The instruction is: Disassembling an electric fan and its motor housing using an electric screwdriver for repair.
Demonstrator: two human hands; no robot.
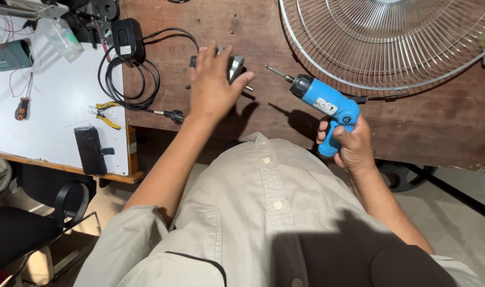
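Observation:
My right hand grips the handle of a blue cordless screwdriver, its bit pointing up-left over the brown wooden table. My left hand reaches across the table and closes over a small grey metal part with a short shaft sticking out to the right. The driver's tip sits a little to the right of that part, not touching it.
A round wire fan guard lies at the top right. A black power adapter with a coiled cable sits at the table's left end. On the white side table lie yellow pliers, a screwdriver and a black device.

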